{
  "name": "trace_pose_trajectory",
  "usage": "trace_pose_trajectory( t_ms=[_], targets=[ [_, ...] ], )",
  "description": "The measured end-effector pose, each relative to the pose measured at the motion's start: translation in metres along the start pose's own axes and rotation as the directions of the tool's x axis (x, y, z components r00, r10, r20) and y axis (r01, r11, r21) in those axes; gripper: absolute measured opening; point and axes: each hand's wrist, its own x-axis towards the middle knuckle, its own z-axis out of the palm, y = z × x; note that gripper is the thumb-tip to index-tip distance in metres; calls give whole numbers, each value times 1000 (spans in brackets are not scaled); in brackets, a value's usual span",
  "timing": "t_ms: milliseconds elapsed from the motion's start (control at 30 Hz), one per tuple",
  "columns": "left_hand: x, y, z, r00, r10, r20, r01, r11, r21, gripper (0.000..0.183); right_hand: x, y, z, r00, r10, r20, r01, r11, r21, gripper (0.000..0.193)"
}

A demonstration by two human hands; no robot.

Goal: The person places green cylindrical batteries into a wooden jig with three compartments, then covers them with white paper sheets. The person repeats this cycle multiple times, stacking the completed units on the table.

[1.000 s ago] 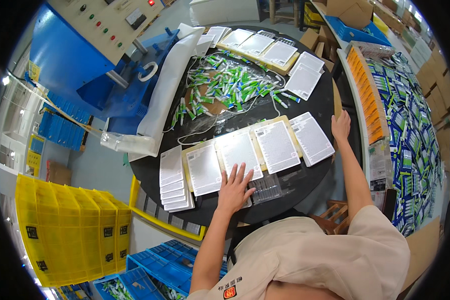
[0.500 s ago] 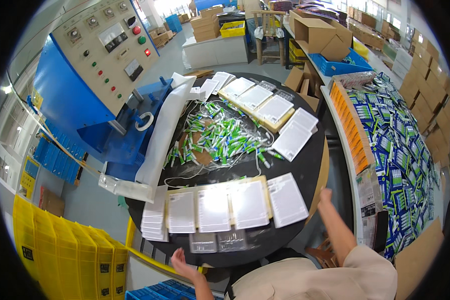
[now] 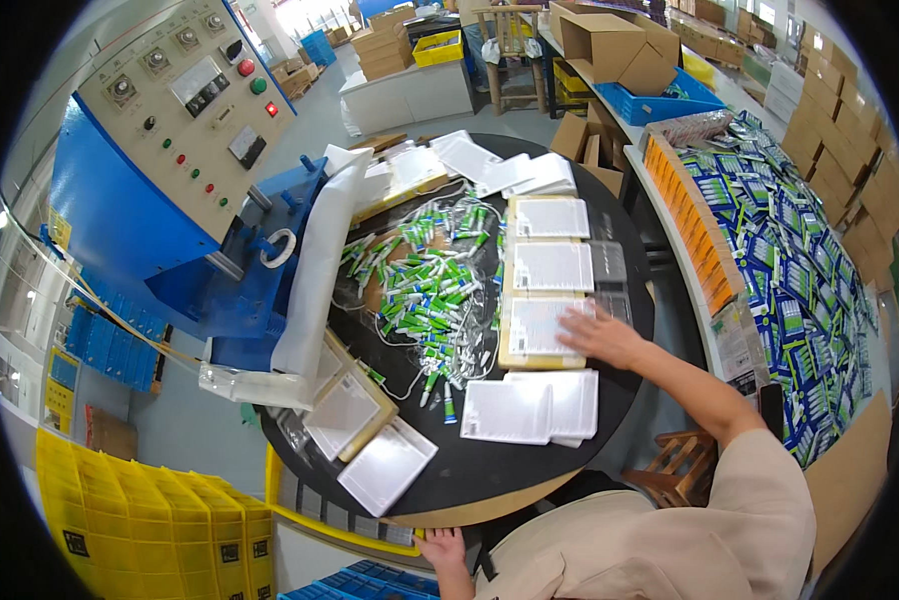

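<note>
My right hand (image 3: 602, 337) lies with fingers spread over a white card (image 3: 540, 325) on the right side of a round black table (image 3: 500, 480). That card is one of several set in a row on a cream-coloured holder (image 3: 515, 361). Clear plastic pieces (image 3: 610, 262) stick out beyond the holder's right edge. Palm up and empty, my left hand (image 3: 444, 548) is below the table's near edge, beside the rim of a yellow frame (image 3: 370, 541). Green and white small tubes (image 3: 430, 295) are heaped mid-table. Loose white cards (image 3: 510, 410) overlap just nearer than the holder.
A blue machine (image 3: 135, 200) with a beige control panel stands left, by a white sheet (image 3: 315, 270). Yellow crates (image 3: 150, 510) sit at lower left. On the right, a long bench (image 3: 685, 290) carries many blue-green packs (image 3: 770, 230). A wooden stool (image 3: 675, 468) is near my right arm.
The round table has turned clockwise, carrying the tubes and cards around. My right hand has gone from the table's right edge onto a card. My left hand has shifted right and lower.
</note>
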Motion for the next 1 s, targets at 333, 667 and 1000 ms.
trace_pose_trajectory(
  t_ms=[333, 667, 1000],
  targets=[
    [86, 99, 29, 977, 104, 185, -129, 983, 131, 48, 8, -108, -27, 891, 29, -452, 103, 959, 264, 46],
    [159, 230, 83, 993, 96, 67, -112, 953, 280, 55, 58, -148, -46, 883, -34, -468, 86, 992, 90, 51],
    [-4, 93, 164, 181, 794, 580, -891, -118, 439, 23, 8, -92, -15, 941, 15, -339, -25, 999, -25, 48]
  ],
)
